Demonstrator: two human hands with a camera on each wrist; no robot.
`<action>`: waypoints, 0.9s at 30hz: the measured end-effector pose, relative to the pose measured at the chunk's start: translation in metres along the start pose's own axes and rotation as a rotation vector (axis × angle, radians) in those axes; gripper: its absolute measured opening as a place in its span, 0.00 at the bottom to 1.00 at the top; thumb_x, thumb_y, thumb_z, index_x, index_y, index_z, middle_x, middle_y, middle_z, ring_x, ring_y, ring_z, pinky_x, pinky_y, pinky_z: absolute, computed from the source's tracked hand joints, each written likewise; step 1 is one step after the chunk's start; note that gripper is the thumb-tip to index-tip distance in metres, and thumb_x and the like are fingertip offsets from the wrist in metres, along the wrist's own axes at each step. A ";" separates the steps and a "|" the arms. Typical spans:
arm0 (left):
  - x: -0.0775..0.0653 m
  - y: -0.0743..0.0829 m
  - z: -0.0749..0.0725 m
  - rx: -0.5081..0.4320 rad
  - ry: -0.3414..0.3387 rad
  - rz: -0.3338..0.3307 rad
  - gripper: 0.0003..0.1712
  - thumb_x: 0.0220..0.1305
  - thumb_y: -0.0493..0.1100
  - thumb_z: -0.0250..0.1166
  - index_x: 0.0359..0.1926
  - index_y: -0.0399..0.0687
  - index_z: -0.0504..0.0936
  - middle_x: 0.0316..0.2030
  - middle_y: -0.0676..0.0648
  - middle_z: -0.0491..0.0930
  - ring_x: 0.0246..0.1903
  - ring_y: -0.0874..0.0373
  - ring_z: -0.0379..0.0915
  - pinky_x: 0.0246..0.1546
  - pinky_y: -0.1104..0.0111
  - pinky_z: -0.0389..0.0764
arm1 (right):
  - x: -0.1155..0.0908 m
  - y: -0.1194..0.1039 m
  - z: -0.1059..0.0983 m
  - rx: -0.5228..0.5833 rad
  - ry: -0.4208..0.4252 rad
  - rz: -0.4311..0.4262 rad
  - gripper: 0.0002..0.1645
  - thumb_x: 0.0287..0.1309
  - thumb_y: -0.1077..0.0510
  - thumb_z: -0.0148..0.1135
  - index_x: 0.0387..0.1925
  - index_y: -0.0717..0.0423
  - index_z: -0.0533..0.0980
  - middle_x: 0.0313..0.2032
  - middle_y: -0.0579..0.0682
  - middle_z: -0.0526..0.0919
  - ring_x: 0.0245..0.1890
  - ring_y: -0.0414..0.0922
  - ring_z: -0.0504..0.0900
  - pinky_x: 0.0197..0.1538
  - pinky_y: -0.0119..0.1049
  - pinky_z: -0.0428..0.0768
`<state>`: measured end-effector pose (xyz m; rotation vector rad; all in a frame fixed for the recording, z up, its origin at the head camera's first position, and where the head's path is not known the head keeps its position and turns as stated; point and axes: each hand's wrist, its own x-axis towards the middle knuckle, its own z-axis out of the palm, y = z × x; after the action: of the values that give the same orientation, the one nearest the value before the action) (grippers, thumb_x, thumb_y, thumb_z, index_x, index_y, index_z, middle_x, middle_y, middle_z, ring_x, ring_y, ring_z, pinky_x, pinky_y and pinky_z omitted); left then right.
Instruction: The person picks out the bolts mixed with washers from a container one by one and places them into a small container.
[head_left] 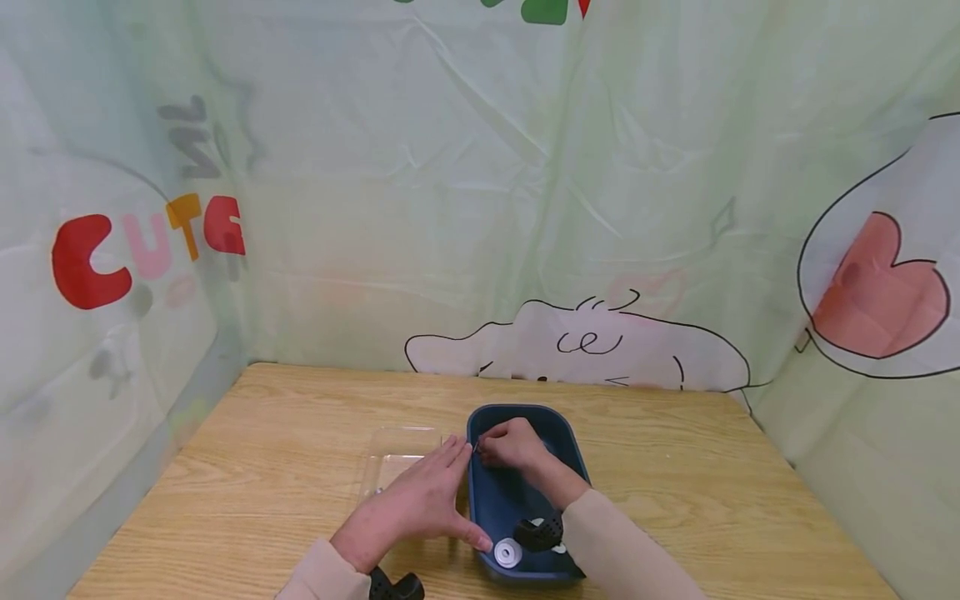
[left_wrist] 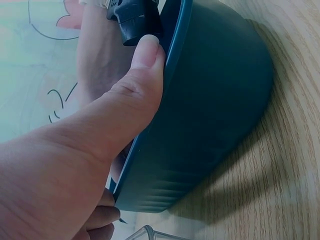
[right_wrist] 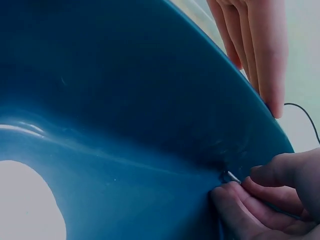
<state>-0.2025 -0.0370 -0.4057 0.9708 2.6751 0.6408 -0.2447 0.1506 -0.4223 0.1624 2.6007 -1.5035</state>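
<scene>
My right hand [head_left: 513, 443] reaches inside a dark blue plastic bin [head_left: 504, 498], at its far left corner. Thumb and fingers pinch a small thin silvery piece [right_wrist: 232, 176], whose exact kind is too small to tell. My left hand [head_left: 426, 498] rests along the bin's left rim with fingers fairly straight. Its thumb [left_wrist: 146, 54] touches the rim nearer to me, and its fingertips touch the rim farther along. On the bin's floor at the near end lies a white ring-shaped disc [head_left: 507, 552]. Another white item beside it is partly hidden by the black wrist device.
A clear plastic tray [head_left: 401, 440] lies left of the bin, partly covered by my left hand. The wooden table [head_left: 300, 433] extends to both sides. Printed curtains [head_left: 390, 208] hang behind it and at both sides.
</scene>
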 end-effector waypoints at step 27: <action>0.003 0.000 0.000 0.014 -0.011 -0.009 0.71 0.42 0.75 0.72 0.77 0.41 0.52 0.78 0.41 0.50 0.78 0.47 0.43 0.75 0.49 0.57 | 0.007 -0.002 -0.003 0.044 0.050 0.023 0.13 0.65 0.67 0.57 0.45 0.74 0.81 0.37 0.64 0.87 0.37 0.53 0.89 0.43 0.43 0.88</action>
<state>-0.2046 -0.0350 -0.4055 0.9631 2.6765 0.6139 -0.2518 0.1528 -0.4203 0.2368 2.5955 -1.5699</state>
